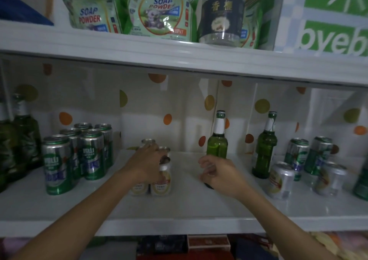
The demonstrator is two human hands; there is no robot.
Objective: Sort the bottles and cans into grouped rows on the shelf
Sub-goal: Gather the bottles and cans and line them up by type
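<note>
A cluster of pale yellow cans (161,181) stands mid-shelf. My left hand (145,165) reaches over it from above, fingers curled on the top of one can. A green glass bottle (217,145) stands upright just to the right. My right hand (220,175) wraps around its lower body, and the bottle's base shows beneath my fingers. Several green cans (57,164) are grouped on the left, beside green bottles (25,132) at the far left. A second green bottle (265,146) stands to the right with mixed green cans (296,156) and pale cans (280,180).
The white shelf (179,212) has bare room along its front edge. The upper shelf board (179,58) hangs low overhead, carrying soap powder bags (159,10) and a clear jar (222,14). A dotted back wall closes the rear.
</note>
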